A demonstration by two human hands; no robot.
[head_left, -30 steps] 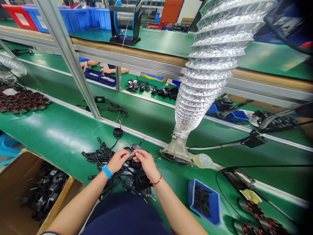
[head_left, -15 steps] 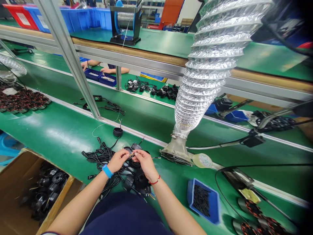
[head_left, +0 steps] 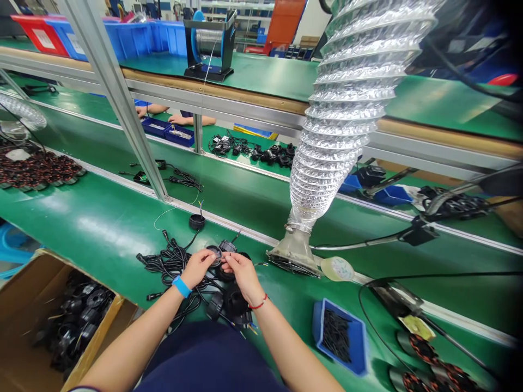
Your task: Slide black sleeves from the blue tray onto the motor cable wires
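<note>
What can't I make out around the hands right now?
Head view only.
What lies between the left hand and right hand: too small, covered by their fingers.
Black parts in the cardboard box: blurred, cut off by the left edge.
Pieces in the blue tray: too small to identify.

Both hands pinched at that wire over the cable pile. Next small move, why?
Probably ease the two pinches slightly closer, without lifting: left hand and right hand both pinch a thin wire end just above the black cable pile, and the joint itself is too small to judge.
</note>
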